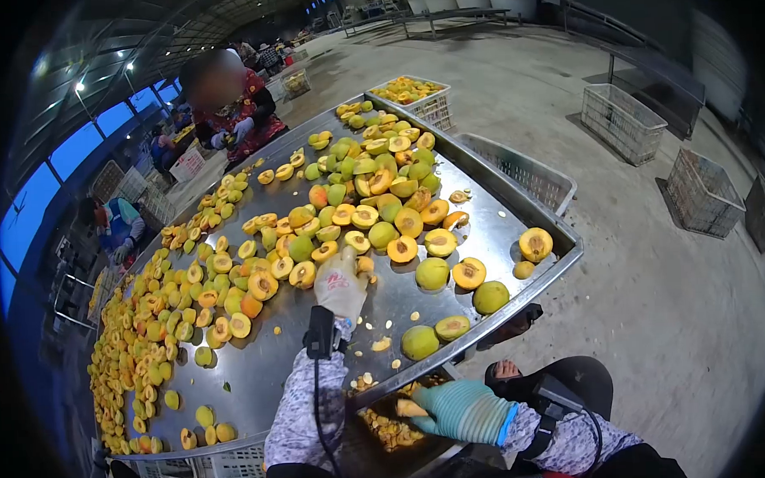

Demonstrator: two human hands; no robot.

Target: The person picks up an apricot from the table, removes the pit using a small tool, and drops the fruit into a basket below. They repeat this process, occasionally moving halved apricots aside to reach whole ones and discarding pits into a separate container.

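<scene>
My left hand (340, 288), in a pale glove with a red print, reaches onto the metal table (385, 302). Its fingers and thumb close on a small orange peach half (365, 265) at the edge of the fruit heap. Around it lie cut yellow peach halves (402, 249), some with brown pits. Down at the table's near edge, my right hand (456, 411), in a teal knitted glove, is closed around something tan that I cannot make out. Below it, a bin (382, 462) contains wet orange-brown scraps (391, 431).
Many more peach halves (141, 332) cover the table's left side. A crate of cut fruit (433, 107) stands beyond the far corner. Another crate (523, 168) sits against the right edge. Two crates (623, 123) (705, 192) rest on the floor. A gloved co-worker (235, 118) works across the table.
</scene>
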